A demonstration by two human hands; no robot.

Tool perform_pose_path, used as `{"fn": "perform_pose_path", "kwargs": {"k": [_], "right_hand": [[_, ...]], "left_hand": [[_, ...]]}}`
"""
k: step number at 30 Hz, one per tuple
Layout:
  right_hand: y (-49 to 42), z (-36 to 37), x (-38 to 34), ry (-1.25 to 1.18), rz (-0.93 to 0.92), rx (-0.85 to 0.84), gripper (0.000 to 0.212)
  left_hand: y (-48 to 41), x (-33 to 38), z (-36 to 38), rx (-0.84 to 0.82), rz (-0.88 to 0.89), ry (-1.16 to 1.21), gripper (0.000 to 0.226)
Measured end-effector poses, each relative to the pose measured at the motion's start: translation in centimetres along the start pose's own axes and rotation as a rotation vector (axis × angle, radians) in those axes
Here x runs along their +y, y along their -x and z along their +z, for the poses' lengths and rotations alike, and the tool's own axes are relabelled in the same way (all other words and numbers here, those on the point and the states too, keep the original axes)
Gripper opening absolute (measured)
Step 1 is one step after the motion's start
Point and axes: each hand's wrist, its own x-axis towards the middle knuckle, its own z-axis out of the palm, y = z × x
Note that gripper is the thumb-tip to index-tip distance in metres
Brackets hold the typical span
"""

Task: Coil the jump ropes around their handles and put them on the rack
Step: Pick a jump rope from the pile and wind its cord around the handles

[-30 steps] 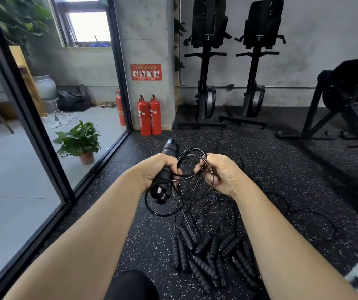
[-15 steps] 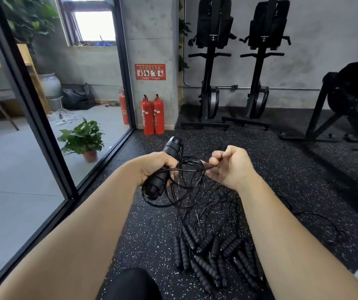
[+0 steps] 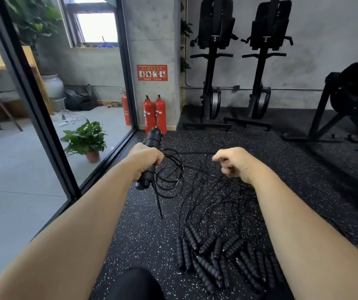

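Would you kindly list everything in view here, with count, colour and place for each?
jump-rope handle: one visible, black, held up left of centre
coiled rope: several loops, black, hanging beside that handle
loose jump ropes: tangled pile, black, on the floor ahead
fire extinguishers: three, red, two by the pillar, one behind the glass
potted plant: one, green, behind the glass
upright machines: two, black, against the back wall
left hand: one, gripping the handle
right hand: one, curled, right of the coil; hold unclear
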Motion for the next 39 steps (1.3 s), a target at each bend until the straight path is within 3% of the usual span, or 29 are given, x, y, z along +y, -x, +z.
{"fn": "perform_pose_path", "kwargs": {"k": [2,3,5,6,10,12,14,16,19,21,23,28,34,36,39], "right_hand": [[0.2,0.1,0.1,-0.569,0.036,-0.105,0.021],[0.3,0.3,0.1,-0.717,0.023,-0.141,0.022],[0.0,0.6,0.1,-0.679,-0.034,-0.156,0.021],[-0.3,0.6,0.2,-0.479,-0.094,-0.103,0.02],[-0.8,0.6,0.4,0.761,-0.292,0.186,0.014],[-0.4,1.0,0.1,1.123,-0.275,0.266,0.019],[-0.3,0.9,0.2,1.289,-0.293,0.322,0.017],[-0.5,0.7,0.4,1.232,-0.264,0.35,0.016],[-1.4,0.4,0.8,0.89,-0.183,0.241,0.011],[-1.7,0.6,0.8,0.588,-0.178,0.172,0.022],[-1.8,1.0,0.3,0.396,-0.208,0.243,0.032],[-1.8,1.9,-1.4,0.499,-0.347,0.343,0.035],[-1.4,3.9,-2.6,1.036,-0.596,0.414,0.037],[-1.4,4.5,-2.7,0.876,-0.548,0.266,0.036],[-1.2,4.8,-2.7,0.416,-0.33,0.016,0.027]], "left_hand": [[-0.3,0.1,-0.1,0.096,0.013,0.069,0.027],[-0.4,0.1,-0.3,0.138,0.018,0.084,0.028],[-0.5,0.1,-0.6,0.188,0.028,0.078,0.028],[-0.7,0.0,-0.8,0.208,0.036,0.06,0.027],[-0.8,-0.5,-1.1,0.287,0.071,-0.139,0.031],[-0.6,-0.6,-1.2,0.329,0.111,-0.348,0.042],[-0.5,-0.5,-1.8,0.386,0.169,-0.522,0.052],[-0.6,-0.2,-2.4,0.4,0.192,-0.575,0.057],[-0.8,0.2,-2.7,0.353,0.195,-0.602,0.06],[-0.7,0.2,-2.5,0.316,0.197,-0.583,0.056],[-0.6,0.2,-2.1,0.285,0.208,-0.555,0.051],[-0.1,0.7,-0.7,0.152,0.215,-0.521,0.052],[0.4,1.9,0.8,0.077,0.252,-0.518,0.062],[0.5,2.2,1.0,0.066,0.262,-0.503,0.063],[0.5,2.6,1.1,0.07,0.272,-0.421,0.062]]}}
